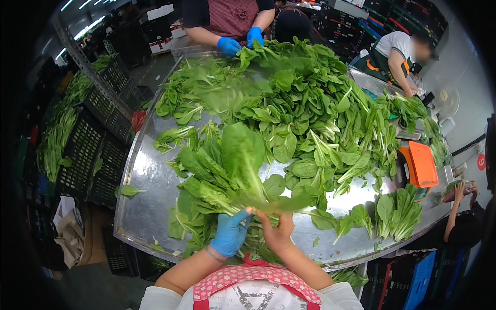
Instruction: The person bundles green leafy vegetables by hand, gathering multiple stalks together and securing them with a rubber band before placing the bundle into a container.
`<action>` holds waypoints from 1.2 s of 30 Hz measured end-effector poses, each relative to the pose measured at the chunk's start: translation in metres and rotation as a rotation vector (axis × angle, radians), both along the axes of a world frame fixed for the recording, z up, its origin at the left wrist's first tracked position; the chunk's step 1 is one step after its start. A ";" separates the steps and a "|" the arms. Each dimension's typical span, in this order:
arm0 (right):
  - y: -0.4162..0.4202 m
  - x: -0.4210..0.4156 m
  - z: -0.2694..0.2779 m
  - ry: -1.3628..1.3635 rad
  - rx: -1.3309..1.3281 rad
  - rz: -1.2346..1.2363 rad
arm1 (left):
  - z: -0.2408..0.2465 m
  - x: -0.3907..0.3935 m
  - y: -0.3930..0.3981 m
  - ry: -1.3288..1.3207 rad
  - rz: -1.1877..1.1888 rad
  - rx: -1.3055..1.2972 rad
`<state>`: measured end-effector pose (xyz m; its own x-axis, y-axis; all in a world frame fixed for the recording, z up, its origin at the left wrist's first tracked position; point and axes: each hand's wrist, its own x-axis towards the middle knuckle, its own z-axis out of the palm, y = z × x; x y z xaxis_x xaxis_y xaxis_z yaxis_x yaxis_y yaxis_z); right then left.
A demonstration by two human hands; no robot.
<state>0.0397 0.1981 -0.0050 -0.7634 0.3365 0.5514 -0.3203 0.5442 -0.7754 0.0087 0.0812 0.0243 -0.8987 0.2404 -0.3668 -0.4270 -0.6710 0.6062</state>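
Observation:
My left hand (231, 234), in a blue glove with the thumb tip bare, grips a bunch of leafy greens (211, 178) by its pale stems. The broad leaves fan out away from me. My right hand (279, 232) is bare and close beside the left. Its fingers are closed around a single green leaf (292, 204), which is blurred and points to the right. Loose greens (182, 224) lie on the metal table (143, 178) under and around both hands. Beyond the bunch, a large heap of greens (310, 93) covers the far half.
Across the table, a person's blue-gloved hands (228, 46) handle greens. An orange scale (422, 164) stands at the right, near a small bunch of greens (395, 217). Black plastic crates (81, 151) filled with greens line the left. Two other people work on the right side.

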 end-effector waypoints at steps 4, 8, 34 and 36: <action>0.002 -0.006 0.014 0.153 0.324 0.189 | -0.001 -0.023 -0.021 -0.444 -0.382 -0.514; -0.017 -0.012 0.005 0.104 -0.373 0.258 | -0.019 -0.030 -0.017 -0.300 -0.087 0.282; 0.022 0.027 0.022 -0.548 -1.422 0.337 | -0.017 -0.049 -0.048 -0.131 0.153 0.338; 0.034 0.035 0.026 -1.179 -0.882 0.544 | -0.012 -0.045 -0.051 -0.101 0.173 0.241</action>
<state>0.0748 0.2322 0.0206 -0.7376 -0.2297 -0.6349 0.6729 -0.1728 -0.7192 -0.0362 0.0303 0.0123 -0.8957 0.1780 -0.4075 -0.3440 -0.8580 0.3814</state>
